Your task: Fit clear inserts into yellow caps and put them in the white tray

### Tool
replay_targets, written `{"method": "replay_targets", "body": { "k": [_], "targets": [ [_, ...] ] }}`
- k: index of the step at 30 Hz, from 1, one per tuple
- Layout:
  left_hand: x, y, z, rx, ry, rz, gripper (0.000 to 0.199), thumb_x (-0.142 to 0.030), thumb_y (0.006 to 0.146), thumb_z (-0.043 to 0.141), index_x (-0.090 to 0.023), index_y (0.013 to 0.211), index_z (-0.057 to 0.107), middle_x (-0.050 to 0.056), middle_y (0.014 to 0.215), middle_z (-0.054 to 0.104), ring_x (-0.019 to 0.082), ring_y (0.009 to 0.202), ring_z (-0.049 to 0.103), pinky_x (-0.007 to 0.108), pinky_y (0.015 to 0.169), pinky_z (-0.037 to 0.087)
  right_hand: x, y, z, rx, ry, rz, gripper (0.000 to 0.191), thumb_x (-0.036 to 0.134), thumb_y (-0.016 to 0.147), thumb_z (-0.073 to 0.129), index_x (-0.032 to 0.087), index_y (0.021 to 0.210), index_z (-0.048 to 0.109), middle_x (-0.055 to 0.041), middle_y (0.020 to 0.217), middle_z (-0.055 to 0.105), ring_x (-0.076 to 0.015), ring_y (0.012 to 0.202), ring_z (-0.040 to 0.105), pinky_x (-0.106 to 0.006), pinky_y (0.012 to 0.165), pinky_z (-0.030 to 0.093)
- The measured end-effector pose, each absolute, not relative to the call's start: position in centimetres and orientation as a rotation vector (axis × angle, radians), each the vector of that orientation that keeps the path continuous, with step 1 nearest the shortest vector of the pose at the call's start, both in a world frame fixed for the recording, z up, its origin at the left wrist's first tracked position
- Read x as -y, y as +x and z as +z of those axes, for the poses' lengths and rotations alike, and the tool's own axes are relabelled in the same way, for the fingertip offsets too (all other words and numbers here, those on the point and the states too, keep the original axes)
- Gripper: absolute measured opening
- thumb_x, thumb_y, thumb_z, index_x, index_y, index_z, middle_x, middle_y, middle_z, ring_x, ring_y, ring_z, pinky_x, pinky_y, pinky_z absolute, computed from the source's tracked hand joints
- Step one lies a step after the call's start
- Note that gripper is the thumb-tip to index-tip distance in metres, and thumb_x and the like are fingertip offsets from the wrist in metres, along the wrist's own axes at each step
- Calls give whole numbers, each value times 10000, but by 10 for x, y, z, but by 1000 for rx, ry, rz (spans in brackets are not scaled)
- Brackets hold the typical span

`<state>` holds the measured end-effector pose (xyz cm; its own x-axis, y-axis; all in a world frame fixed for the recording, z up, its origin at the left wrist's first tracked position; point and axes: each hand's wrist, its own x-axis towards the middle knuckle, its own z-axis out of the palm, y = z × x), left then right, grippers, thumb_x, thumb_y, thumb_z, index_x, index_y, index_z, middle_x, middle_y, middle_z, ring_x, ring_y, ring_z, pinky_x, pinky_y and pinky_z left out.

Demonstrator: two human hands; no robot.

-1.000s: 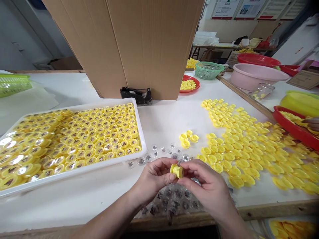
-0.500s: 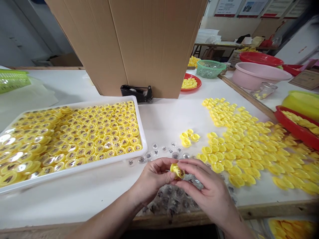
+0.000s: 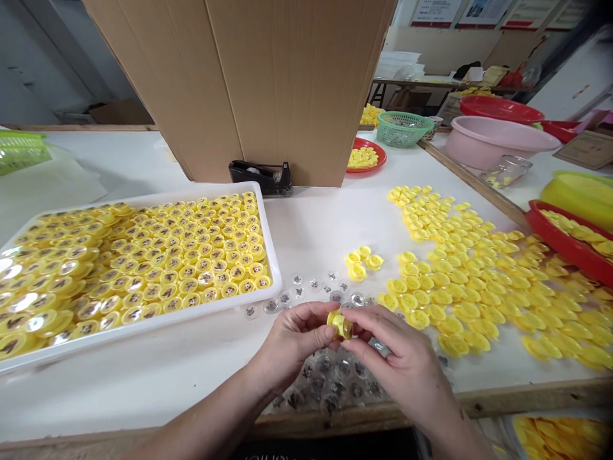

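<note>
Yellow plastic cap (image 3: 340,325) was held between both hands, above the near part of the white table (image 3: 306,217). It was gripped from the side by the left hand (image 3: 297,338) and the right hand (image 3: 400,358), with the fingers (image 3: 364,338) of both clenched on it; neither hand was released. Directly under the hands, a heap of clear blister inserts (image 3: 330,380) was seen, with dark prints showing through. More clear inserts (image 3: 311,287) were scattered just beyond the hands, beside a white plastic tray (image 3: 143,324) packed with finished yellow caps. To the right, loose yellow caps (image 3: 460,300) were spread over the table, with a small cluster (image 3: 359,263) set apart. Further back were a cardboard carton (image 3: 239,83), a black tape dispenser (image 3: 258,177) against it, a red plate (image 3: 378,156) of yellow pieces, a green basket (image 3: 402,128) and a pink basin (image 3: 493,144).
</note>
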<state>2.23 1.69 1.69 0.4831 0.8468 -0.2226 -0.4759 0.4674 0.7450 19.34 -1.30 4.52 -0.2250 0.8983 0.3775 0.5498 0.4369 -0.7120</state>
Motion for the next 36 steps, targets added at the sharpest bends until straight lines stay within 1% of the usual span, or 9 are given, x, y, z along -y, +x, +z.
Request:
{"method": "replay_targets", "body": {
  "k": [4, 9, 14, 19, 23, 29, 31, 34, 36],
  "targets": [
    [-17, 23, 19, -656, 654, 908, 298, -198, 683, 775, -162, 968, 701, 39, 797, 711, 90, 661, 605, 223, 664, 465, 13, 189, 47, 1879, -1289, 521, 324, 111, 837, 586, 238, 1135, 573, -32, 1023, 625, -164, 834, 607, -310, 730, 531],
    [-17, 25, 21, -661, 614, 902, 306, -206, 656, 794, -165, 945, 702, 58, 835, 723, 154, 789, 655, 267, 734, 486, 13, 185, 44, 1819, -1259, 524, 242, 145, 826, 636, 248, 1043, 603, -27, 1026, 631, -179, 871, 608, -320, 765, 521],
    [-18, 24, 19, -669, 612, 901, 308, -199, 649, 799, -163, 941, 705, 48, 825, 717, 133, 761, 642, 251, 715, 482, 16, 186, 41, 1755, -1325, 573, 334, 112, 804, 656, 271, 1085, 572, -8, 1028, 619, -162, 847, 613, -298, 763, 523],
    [-17, 23, 18, -661, 616, 908, 294, -193, 661, 791, -168, 941, 705, 43, 818, 717, 121, 733, 634, 249, 707, 479, 16, 189, 39, 1737, -1294, 641, 270, 152, 808, 669, 273, 1040, 603, -23, 1106, 587, -190, 962, 589, -320, 788, 539],
    [-16, 23, 17, -671, 619, 908, 297, -194, 649, 798, -166, 932, 708, 40, 800, 711, 134, 754, 636, 250, 707, 473, 15, 188, 34, 1682, -1271, 682, 215, 181, 829, 655, 258, 1027, 619, -42, 1082, 601, -201, 952, 605, -332, 776, 557],
    [-16, 23, 16, -687, 594, 914, 303, -189, 636, 806, -162, 920, 705, 45, 834, 718, 127, 759, 633, 240, 708, 471, 14, 186, 32, 1675, -1322, 634, 260, 172, 806, 663, 251, 1048, 612, -74, 1220, 543, -238, 1043, 585, -385, 857, 538],
    [-16, 22, 15, -675, 594, 922, 299, -187, 645, 801, -162, 926, 700, 41, 826, 717, 123, 751, 633, 243, 712, 475, 13, 187, 35, 1734, -1328, 595, 246, 161, 804, 656, 253, 1030, 624, -66, 1165, 568, -229, 1006, 591, -373, 818, 541],
    [-16, 22, 14, -667, 590, 928, 303, -194, 652, 796, -159, 934, 693, 49, 829, 719, 138, 763, 642, 250, 700, 481, 13, 187, 41, 1791, -1308, 634, 250, 128, 815, 622, 255, 1030, 620, -34, 1003, 621, -180, 827, 612, -327, 701, 545],
    [-16, 22, 14, -674, 586, 925, 307, -194, 650, 797, -154, 936, 693, 52, 821, 720, 131, 742, 640, 241, 679, 478, 12, 186, 43, 1797, -1289, 673, 256, 112, 827, 601, 255, 1039, 615, -17, 961, 631, -159, 769, 606, -310, 671, 540]
  ]
}}
